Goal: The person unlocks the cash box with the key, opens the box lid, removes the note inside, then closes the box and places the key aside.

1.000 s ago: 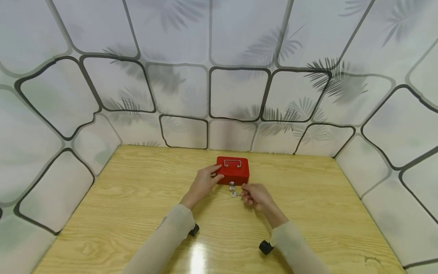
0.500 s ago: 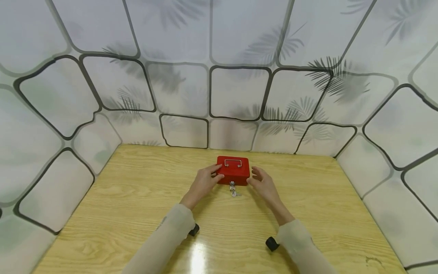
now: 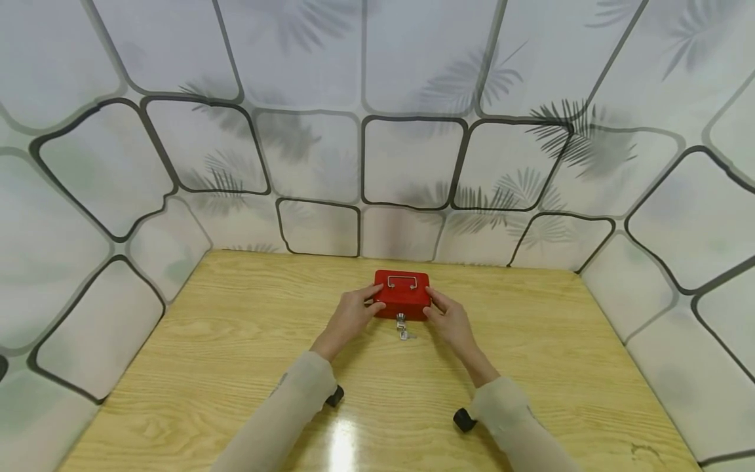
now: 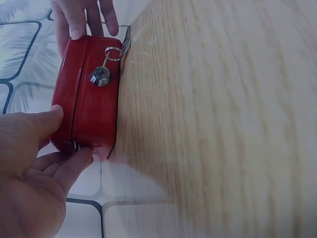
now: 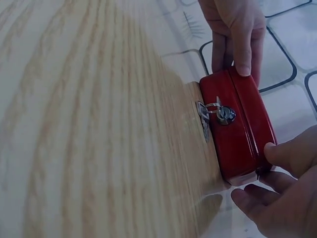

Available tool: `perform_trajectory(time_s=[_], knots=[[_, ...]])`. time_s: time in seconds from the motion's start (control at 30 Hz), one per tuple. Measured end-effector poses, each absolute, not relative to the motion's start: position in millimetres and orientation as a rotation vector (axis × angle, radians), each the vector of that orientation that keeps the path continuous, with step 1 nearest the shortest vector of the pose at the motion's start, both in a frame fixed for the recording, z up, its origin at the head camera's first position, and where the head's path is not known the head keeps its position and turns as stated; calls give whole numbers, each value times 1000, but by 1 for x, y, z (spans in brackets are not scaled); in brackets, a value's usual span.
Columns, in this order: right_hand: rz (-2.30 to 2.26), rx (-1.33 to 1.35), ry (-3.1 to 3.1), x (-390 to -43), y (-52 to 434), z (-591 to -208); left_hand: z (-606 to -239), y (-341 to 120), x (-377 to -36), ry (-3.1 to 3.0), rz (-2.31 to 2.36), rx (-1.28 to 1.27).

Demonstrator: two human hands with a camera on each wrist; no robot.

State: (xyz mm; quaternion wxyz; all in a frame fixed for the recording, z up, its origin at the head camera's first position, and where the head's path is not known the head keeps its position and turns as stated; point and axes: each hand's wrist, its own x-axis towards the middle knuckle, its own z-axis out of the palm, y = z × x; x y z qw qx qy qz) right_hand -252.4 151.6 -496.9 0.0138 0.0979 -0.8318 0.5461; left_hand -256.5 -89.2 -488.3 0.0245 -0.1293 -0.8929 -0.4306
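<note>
A small red metal cash box (image 3: 404, 293) stands on the table with its lid down and a silver handle (image 3: 402, 279) lying on top. My left hand (image 3: 347, 321) grips its left end, thumb at the front edge of the lid and fingers along the side. At the opposite end my right hand (image 3: 453, 326) holds the box the same way, thumb at the lid's front edge. A key sits in the round front lock (image 4: 100, 76), carrying a ring (image 4: 113, 54). More keys (image 5: 203, 118) hang from that ring down to the tabletop.
The light wood table (image 3: 248, 341) runs back to a patterned wall covering (image 3: 407, 164), with the box near that rear edge. Similar covering rises on the left and right sides. Black wrist cameras sit under both sleeves.
My right hand let go of the hanging keys by the lock, moved right and up, and came in against the box's right end. My left hand stayed on the left end.
</note>
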Motion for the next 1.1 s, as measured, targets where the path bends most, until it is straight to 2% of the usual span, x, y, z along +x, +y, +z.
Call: perform_trajectory(time_s=[0.43, 1.1], knots=[[1561, 211, -2649, -250, 145, -491, -487, -92, -256, -2719, -1386, -426], [1473, 118, -2599, -266, 139, -453, -465, -82, -270, -2565, -1513, -118]])
